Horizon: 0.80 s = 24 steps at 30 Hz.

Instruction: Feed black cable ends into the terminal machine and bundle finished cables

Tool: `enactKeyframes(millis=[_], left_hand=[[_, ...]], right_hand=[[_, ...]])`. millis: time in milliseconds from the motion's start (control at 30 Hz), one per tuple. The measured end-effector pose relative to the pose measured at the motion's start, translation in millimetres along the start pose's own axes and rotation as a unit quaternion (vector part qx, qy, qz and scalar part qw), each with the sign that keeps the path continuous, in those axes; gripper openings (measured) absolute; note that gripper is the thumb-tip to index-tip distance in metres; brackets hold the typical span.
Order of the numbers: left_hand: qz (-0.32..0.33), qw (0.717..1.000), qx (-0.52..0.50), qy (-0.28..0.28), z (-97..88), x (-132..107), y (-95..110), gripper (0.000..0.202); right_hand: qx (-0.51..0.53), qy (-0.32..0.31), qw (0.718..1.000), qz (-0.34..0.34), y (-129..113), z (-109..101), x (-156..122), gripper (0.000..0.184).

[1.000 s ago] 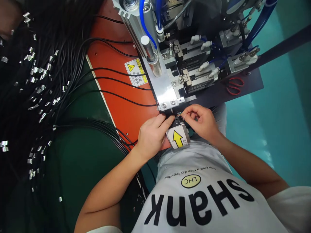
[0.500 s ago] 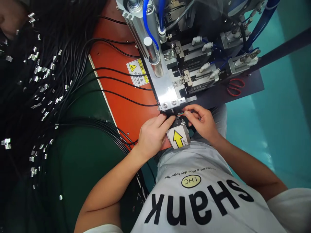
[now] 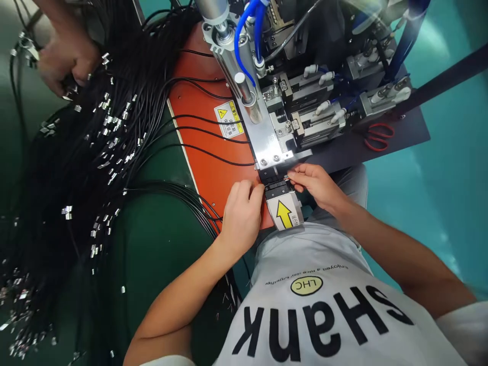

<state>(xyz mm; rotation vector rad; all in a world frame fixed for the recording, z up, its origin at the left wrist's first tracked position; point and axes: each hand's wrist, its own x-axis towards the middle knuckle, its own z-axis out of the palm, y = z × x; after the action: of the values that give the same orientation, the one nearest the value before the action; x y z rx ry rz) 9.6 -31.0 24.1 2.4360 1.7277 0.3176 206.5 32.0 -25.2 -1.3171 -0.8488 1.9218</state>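
Note:
My left hand [image 3: 240, 216] rests curled on the orange plate [image 3: 198, 132], fingers pressed against the left side of a small black fixture [image 3: 275, 190] with a yellow arrow label [image 3: 284, 213]. My right hand [image 3: 314, 183] pinches a thin cable end at the fixture's top, just under the metal press head [image 3: 267, 142]. What the left fingers grip is hidden.
Several black cables [image 3: 206, 122] run across the orange plate into the machine. A big heap of black cables with metal clips [image 3: 87, 152] covers the green table at left. Another person's hand [image 3: 63, 56] holds cables at top left. Red scissors [image 3: 377, 136] lie on the machine base.
The view shifted, bringing another person's hand into sight at top left. My right fingers moved left onto the fixture's top; my left fingers curled in tighter beside it.

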Motion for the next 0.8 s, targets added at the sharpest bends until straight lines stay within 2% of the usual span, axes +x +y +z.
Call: enactKeyframes(millis=[100, 167, 233, 300, 433, 500, 667, 800], left_hand=[[-0.063, 0.998, -0.021, -0.009, 2.7, -19.4, 21.1, 0.044], [-0.108, 0.993, -0.032, 0.016, 9.4, -29.1, 33.1, 0.048], [-0.134, 0.990, -0.030, 0.037, 16.1, -34.7, 35.8, 0.051], [-0.115, 0.993, -0.026, 0.031, 18.8, -36.5, 26.8, 0.053], [-0.001, 1.000, -0.023, -0.020, 12.9, -33.7, -8.4, 0.055], [0.028, 0.999, -0.016, -0.028, 10.2, -32.5, -21.0, 0.056], [0.042, 0.999, -0.014, -0.002, 14.2, -35.6, -28.4, 0.060], [0.053, 0.998, -0.016, 0.002, 16.6, -37.4, -29.5, 0.061]], right_hand=[[-0.006, -0.006, 1.000, -0.008, 2.0, -2.5, 0.6, 0.029], [-0.012, -0.007, 1.000, -0.013, 4.5, -4.0, 1.4, 0.029], [-0.020, -0.008, 1.000, -0.023, 7.6, -5.1, 2.2, 0.028], [-0.027, -0.007, 0.999, -0.035, 10.4, -5.5, 2.6, 0.026], [-0.040, 0.007, 0.997, -0.058, 12.0, -4.7, 0.9, 0.023], [-0.036, 0.010, 0.998, -0.055, 10.8, -3.5, -0.5, 0.024], [0.009, -0.003, 1.000, -0.013, 8.3, -1.9, -1.8, 0.028], [0.001, -0.009, 1.000, -0.013, 8.8, -5.3, -2.4, 0.033]])
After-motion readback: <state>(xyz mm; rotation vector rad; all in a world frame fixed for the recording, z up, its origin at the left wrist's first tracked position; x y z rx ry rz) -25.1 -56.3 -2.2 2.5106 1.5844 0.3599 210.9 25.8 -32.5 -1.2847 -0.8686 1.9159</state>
